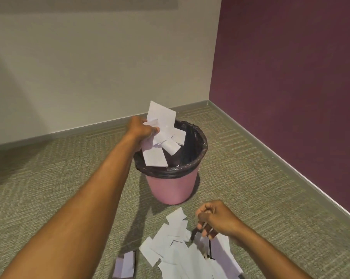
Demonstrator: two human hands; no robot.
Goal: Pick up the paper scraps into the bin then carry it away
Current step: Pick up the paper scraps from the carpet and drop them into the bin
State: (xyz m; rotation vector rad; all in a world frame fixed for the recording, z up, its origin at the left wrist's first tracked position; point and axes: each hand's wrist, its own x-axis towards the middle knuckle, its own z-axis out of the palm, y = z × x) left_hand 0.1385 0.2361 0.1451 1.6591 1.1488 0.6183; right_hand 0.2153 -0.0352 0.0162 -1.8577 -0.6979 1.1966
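Olive carpet (49, 188), cream wall (89, 67), plum wall (290, 77); left hand (142, 130) grips scraps (162, 117), right hand (216, 218) unclear.

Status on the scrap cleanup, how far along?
Done: unclear, the bin is dark inside. In hand: the left hand holds a bunch of scraps over the opening; the right hand is curled over the floor pile, whether holding anything I can't tell. Left: that pile, a stray piece beside it, then carrying the bin away.
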